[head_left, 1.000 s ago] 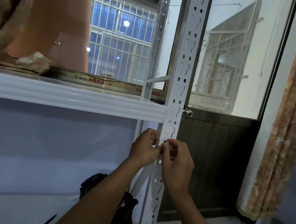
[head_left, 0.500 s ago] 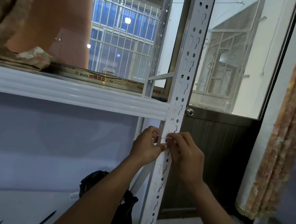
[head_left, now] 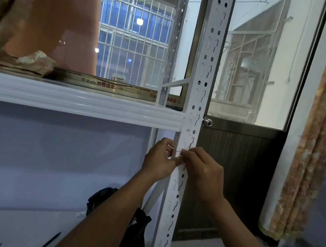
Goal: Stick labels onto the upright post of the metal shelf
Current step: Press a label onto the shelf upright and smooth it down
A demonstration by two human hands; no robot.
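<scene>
Just under shelf (head_left: 78, 101), label (head_left: 177, 150) against post (head_left: 207, 67), pinched by fingers of left hand (head_left: 158, 162) and right hand (head_left: 203, 174)

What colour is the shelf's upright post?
White upright post, punched with slots; head view.

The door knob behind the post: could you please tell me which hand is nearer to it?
Right. The right hand is at the post below the door knob, on its side; the left hand is across the post, farther left.
</scene>
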